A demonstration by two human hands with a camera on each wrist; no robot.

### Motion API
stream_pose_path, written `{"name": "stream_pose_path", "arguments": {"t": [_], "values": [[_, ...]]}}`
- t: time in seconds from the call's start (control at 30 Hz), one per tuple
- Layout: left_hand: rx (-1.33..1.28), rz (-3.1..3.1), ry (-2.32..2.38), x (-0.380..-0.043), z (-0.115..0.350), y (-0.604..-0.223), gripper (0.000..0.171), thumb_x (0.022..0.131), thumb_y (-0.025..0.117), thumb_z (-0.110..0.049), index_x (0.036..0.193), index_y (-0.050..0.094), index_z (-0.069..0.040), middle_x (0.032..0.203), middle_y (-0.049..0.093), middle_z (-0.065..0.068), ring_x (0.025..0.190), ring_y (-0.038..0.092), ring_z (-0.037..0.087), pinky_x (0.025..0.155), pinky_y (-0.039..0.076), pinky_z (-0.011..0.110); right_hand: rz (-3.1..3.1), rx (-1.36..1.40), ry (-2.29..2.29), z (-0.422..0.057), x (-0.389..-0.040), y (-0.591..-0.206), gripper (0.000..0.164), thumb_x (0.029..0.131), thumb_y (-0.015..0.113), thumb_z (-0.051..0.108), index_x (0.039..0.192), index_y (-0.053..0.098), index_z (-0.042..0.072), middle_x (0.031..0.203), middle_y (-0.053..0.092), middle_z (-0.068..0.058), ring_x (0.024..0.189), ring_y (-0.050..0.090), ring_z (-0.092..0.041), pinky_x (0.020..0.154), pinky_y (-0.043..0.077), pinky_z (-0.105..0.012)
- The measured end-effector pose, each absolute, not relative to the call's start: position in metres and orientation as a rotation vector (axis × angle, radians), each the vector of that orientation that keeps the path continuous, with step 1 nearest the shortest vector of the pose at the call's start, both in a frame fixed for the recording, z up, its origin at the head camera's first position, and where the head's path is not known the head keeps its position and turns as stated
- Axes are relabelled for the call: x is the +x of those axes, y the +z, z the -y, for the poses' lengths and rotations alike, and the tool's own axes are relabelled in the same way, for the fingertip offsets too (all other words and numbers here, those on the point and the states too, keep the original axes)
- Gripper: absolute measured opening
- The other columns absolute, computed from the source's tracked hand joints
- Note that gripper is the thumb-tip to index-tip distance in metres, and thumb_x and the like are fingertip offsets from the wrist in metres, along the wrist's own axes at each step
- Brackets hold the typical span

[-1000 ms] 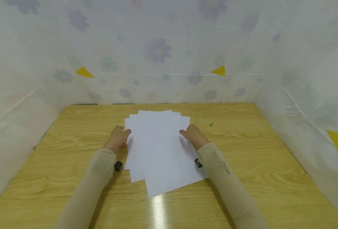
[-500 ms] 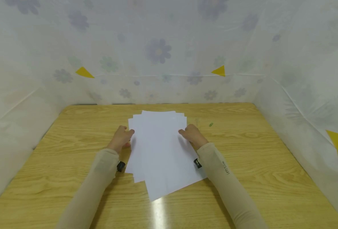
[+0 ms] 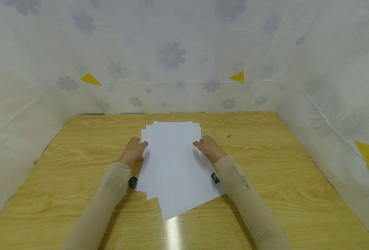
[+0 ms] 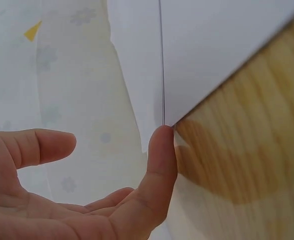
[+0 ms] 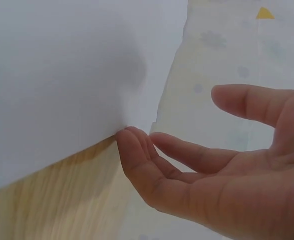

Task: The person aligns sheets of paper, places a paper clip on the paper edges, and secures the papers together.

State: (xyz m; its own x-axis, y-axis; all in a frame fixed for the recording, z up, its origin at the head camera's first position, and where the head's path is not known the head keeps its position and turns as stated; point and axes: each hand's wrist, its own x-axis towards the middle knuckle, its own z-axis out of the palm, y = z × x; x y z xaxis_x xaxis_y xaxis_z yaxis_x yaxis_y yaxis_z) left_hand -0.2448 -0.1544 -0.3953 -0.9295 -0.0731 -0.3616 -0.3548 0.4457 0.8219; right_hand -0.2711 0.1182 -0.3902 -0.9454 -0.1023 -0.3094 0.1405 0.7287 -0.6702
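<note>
Several white paper sheets lie in a loose, uneven stack on the table, their corners fanned out at the top and lower left. On the stack's left edge, fingers of my left hand press. In the left wrist view a fingertip touches the sheet edges while the thumb stands apart from the paper. My right hand is at the opposite edge. Its fingertips meet the paper's side in the right wrist view, with the thumb raised clear.
A small green paper clip lies on the wooden table, to the right of the stack. Pale flowered sheeting surrounds the table at the back and both sides, with yellow triangles on it.
My left hand has moved right, and my right hand slightly left. Between them the sheets have drawn closer together, so the stack's top is narrower.
</note>
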Motion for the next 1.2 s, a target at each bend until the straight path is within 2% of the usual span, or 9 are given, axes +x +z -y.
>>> {"name": "stream_pose_path", "arguments": {"t": [0.1,0.23,0.37,0.53,0.6,0.67,0.73,0.8,1.2], "values": [[-0.359,-2.412,1.493,-0.245,0.155,-0.394,0.062,0.091,0.04,-0.027,0.138,0.011,0.0,0.127,0.033,0.018,0.079,0.048,0.023,0.071,0.047,0.032,-2.578,0.016,-1.105,-0.121,-0.272,-0.393,0.031,0.088,0.05,0.028,0.089,0.052,-0.002,0.079,0.041,-0.006,0.069,0.037,-0.017,0.06,0.035,-0.027],[-0.324,-2.367,1.539,-0.242,0.16,-0.392,0.062,0.092,0.039,-0.026,0.139,0.008,0.0,0.132,0.029,0.022,0.102,0.045,0.031,0.083,0.044,0.037,-2.52,-0.058,-1.183,-0.127,-0.273,-0.396,0.034,0.088,0.051,0.027,0.065,0.035,0.007,0.061,0.028,0.0,0.054,0.027,-0.013,0.048,0.027,-0.024],[-0.286,-2.316,1.595,-0.235,0.168,-0.389,0.061,0.092,0.037,-0.023,0.138,0.006,0.001,0.137,0.02,0.026,0.118,0.036,0.036,0.094,0.036,0.043,-2.499,-0.105,-1.207,-0.137,-0.271,-0.395,0.034,0.089,0.051,0.027,0.062,0.035,0.011,0.057,0.03,0.002,0.051,0.029,-0.012,0.047,0.028,-0.023],[-0.244,-2.197,1.765,-0.228,0.172,-0.386,0.059,0.092,0.036,-0.018,0.138,0.007,0.003,0.136,0.019,0.026,0.122,0.029,0.037,0.094,0.036,0.042,-2.497,-0.119,-1.208,-0.147,-0.267,-0.391,0.037,0.09,0.049,0.03,0.06,0.038,0.01,0.054,0.03,0.001,0.049,0.03,-0.013,0.045,0.029,-0.025],[-0.247,-2.146,1.832,-0.227,0.173,-0.387,0.058,0.092,0.036,-0.016,0.138,0.007,0.004,0.136,0.021,0.025,0.123,0.028,0.037,0.094,0.036,0.041,-2.471,-0.115,-1.24,-0.149,-0.266,-0.39,0.034,0.09,0.049,0.029,0.067,0.048,0.005,0.059,0.037,-0.001,0.054,0.037,-0.015,0.05,0.036,-0.026],[-0.255,-2.106,1.877,-0.226,0.173,-0.388,0.057,0.092,0.036,-0.014,0.138,0.007,0.004,0.134,0.022,0.025,0.122,0.028,0.036,0.095,0.036,0.041,-2.434,-0.097,-1.281,-0.149,-0.265,-0.388,0.031,0.091,0.048,0.028,0.084,0.057,-0.002,0.072,0.048,-0.006,0.065,0.046,-0.018,0.061,0.044,-0.029],[-0.265,-2.076,1.909,-0.226,0.174,-0.39,0.057,0.091,0.036,-0.011,0.137,0.007,0.005,0.134,0.023,0.025,0.121,0.029,0.036,0.095,0.036,0.041,-2.401,-0.067,-1.32,-0.148,-0.264,-0.387,0.036,0.091,0.048,0.026,0.105,0.055,-0.007,0.092,0.053,-0.013,0.081,0.052,-0.023,0.075,0.047,-0.033],[-0.27,-2.067,1.924,-0.226,0.173,-0.39,0.056,0.09,0.037,-0.01,0.137,0.008,0.005,0.132,0.024,0.025,0.118,0.031,0.036,0.094,0.036,0.041,-2.384,-0.037,-1.341,-0.148,-0.264,-0.386,0.041,0.091,0.048,0.025,0.114,0.051,-0.009,0.107,0.053,-0.019,0.091,0.054,-0.026,0.081,0.046,-0.036],[-0.283,-2.051,1.94,-0.224,0.167,-0.386,0.046,0.093,0.036,-0.015,0.131,0.017,0.004,0.127,0.027,0.025,0.114,0.035,0.035,0.094,0.036,0.041,-2.324,-0.02,-1.387,-0.147,-0.263,-0.386,0.042,0.091,0.049,0.024,0.112,0.05,-0.011,0.108,0.054,-0.022,0.096,0.054,-0.03,0.084,0.045,-0.037]]}}
